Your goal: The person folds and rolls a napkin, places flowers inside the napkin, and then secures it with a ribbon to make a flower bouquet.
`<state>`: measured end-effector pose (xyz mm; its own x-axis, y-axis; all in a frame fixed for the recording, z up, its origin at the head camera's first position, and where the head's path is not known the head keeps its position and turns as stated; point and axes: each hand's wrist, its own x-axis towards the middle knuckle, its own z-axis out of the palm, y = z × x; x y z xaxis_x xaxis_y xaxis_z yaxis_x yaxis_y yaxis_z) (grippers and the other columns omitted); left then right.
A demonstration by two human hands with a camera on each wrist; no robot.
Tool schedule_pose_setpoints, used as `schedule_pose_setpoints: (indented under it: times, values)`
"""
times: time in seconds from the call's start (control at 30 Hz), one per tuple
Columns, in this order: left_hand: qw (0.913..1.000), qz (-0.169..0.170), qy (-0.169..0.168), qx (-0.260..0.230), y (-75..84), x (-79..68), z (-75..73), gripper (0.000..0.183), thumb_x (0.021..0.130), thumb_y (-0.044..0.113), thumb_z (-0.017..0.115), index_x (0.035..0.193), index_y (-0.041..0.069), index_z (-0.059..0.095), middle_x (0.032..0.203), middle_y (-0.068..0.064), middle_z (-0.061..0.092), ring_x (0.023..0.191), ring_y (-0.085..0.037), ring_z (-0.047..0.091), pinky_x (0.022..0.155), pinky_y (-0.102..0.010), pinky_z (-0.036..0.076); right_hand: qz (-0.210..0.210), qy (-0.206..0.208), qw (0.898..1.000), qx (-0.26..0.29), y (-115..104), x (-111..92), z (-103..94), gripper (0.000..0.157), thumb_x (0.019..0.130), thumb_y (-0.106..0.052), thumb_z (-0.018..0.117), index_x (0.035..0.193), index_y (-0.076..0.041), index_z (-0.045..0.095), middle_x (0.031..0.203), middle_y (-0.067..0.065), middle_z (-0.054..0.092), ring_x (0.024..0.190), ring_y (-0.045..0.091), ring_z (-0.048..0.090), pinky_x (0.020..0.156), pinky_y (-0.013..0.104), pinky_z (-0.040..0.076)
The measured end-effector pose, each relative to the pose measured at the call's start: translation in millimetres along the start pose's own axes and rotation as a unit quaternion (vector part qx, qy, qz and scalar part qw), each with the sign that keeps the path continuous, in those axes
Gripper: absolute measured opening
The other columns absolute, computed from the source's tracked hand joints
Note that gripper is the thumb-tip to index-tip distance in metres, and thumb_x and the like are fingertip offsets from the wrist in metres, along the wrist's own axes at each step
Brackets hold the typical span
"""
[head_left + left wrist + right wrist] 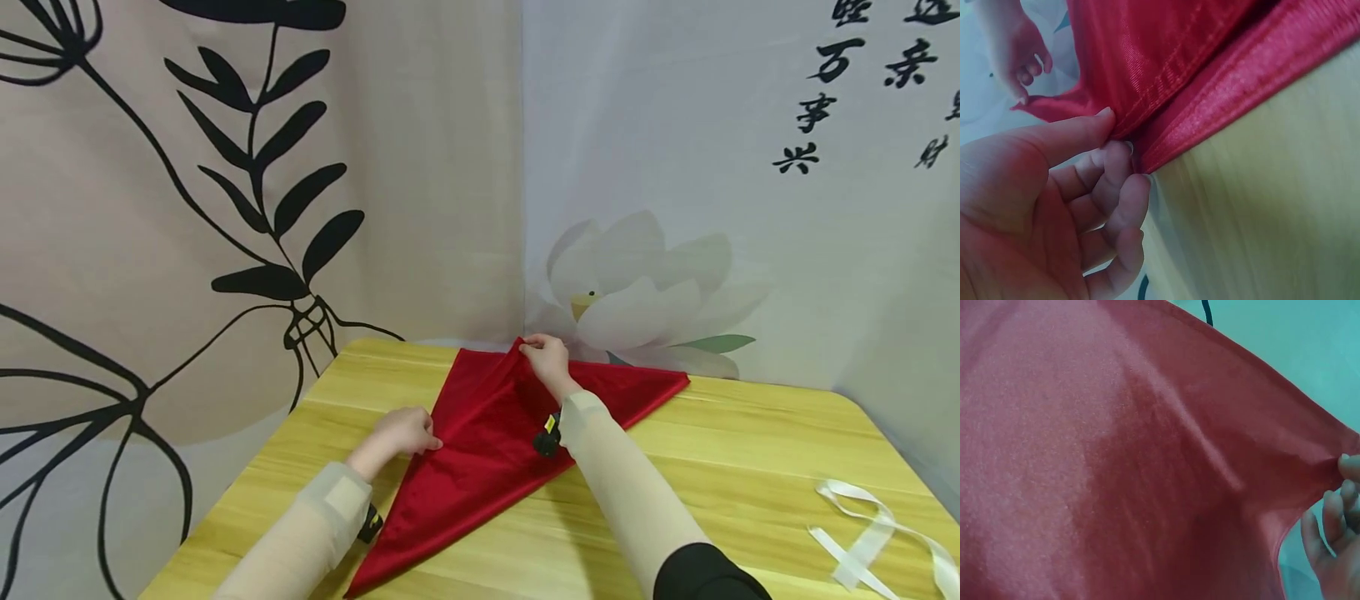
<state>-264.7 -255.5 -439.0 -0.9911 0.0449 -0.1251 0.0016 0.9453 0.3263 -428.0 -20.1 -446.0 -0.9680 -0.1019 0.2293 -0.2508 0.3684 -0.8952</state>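
A shiny red cloth lies on the wooden table, folded into a rough triangle with a stitched hem. My right hand pinches a point of the cloth near the table's far edge and holds it up off the surface. In the right wrist view, the cloth stretches toward the fingertips of my right hand. At the cloth's left edge, my left hand pinches the hem between thumb and fingers. The left wrist view shows my left hand close, gripping that edge.
On the table's right side lies a loose white ribbon. The yellow wooden table meets printed fabric walls at its back. A white cloth backdrop carries a lotus and dark characters.
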Motion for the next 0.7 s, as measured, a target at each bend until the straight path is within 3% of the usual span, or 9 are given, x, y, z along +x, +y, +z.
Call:
schedule_pose_setpoints:
  times: [0.17,0.33,0.5,0.7]
  values:
    - [0.9999,0.001,-0.008,-0.007,-0.3,-1.7,-4.5,0.037,0.081,0.03,0.076,0.055,0.016,0.055,0.052,0.004,0.056,0.047,-0.012,0.051,0.046,-0.028,0.034,0.038,-0.025,0.996,0.08,1.6,2.9,3.5,0.021,0.093,-0.012,0.065,0.11,0.0,0.07,0.097,0.015,0.068,0.069,0.029,0.063,0.061,0.029,0.054]
    - [0.9996,0.005,-0.01,-0.024,-2.2,-3.2,-3.0,0.037,0.081,0.027,0.076,0.056,0.015,0.053,0.052,0.002,0.056,0.047,-0.013,0.053,0.047,-0.028,0.037,0.056,-0.032,0.984,0.163,6.5,3.4,9.3,0.022,0.093,-0.009,0.063,0.111,0.003,0.067,0.088,0.016,0.067,0.056,0.015,0.061,0.058,0.027,0.055]
    - [0.9994,0.009,-0.013,-0.03,-5.8,-2.6,-3.7,0.037,0.082,0.027,0.076,0.056,0.015,0.052,0.051,0.004,0.053,0.046,-0.012,0.052,0.049,-0.028,0.04,0.066,-0.043,0.977,0.2,1.6,4.0,14.7,0.023,0.093,-0.008,0.062,0.112,0.004,0.065,0.094,0.019,0.069,0.063,0.017,0.066,0.061,0.028,0.055]
    - [0.9996,0.004,-0.015,-0.025,-8.5,-3.5,-5.2,0.038,0.082,0.028,0.076,0.055,0.015,0.052,0.048,0.006,0.05,0.045,-0.01,0.05,0.049,-0.027,0.038,0.083,-0.069,0.976,0.189,-2.6,2.4,20.0,0.026,0.095,-0.009,0.06,0.117,0.003,0.063,0.106,0.02,0.068,0.074,0.02,0.069,0.066,0.03,0.056]
